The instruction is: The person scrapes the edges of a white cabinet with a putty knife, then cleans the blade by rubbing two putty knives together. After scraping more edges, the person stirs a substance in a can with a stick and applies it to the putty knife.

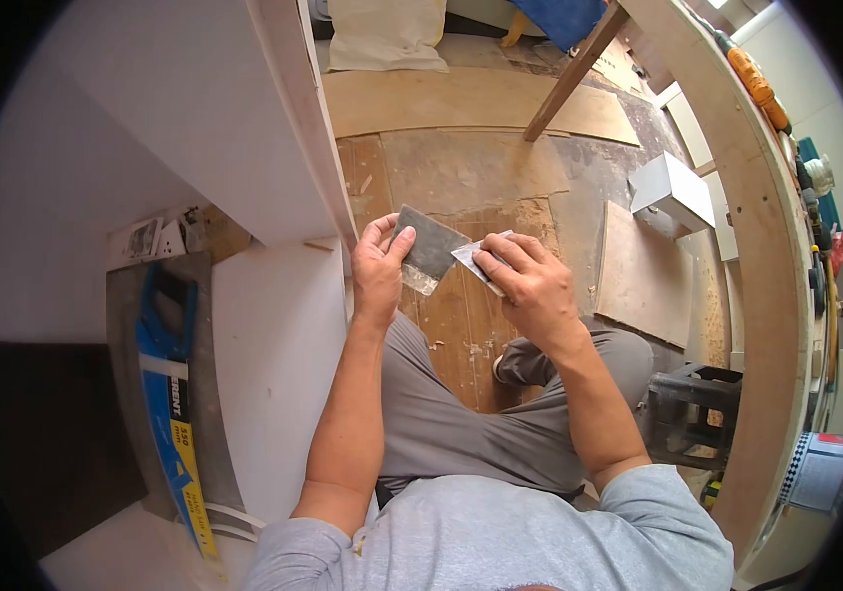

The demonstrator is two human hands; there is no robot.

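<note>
My left hand (379, 274) is closed on a flat dark grey rectangular piece (429, 250), its thumb lying on the face. The lower end of that piece is pale and rough. In my right hand (537, 291) is a small flat piece with a whitish-silver surface (468, 258), pinched under bent fingers that hide most of it. Its pointed corner comes right up to the right edge of the grey piece. Both pieces are in front of me, above the wooden floor and my knees.
A hand saw (167, 384) in a blue and yellow sleeve lies on the left shelf. At right are a black stool (694, 414), a white box (673, 190) and a wooden beam (756, 295) with tools beyond it. Boards (480, 103) cover parts of the floor.
</note>
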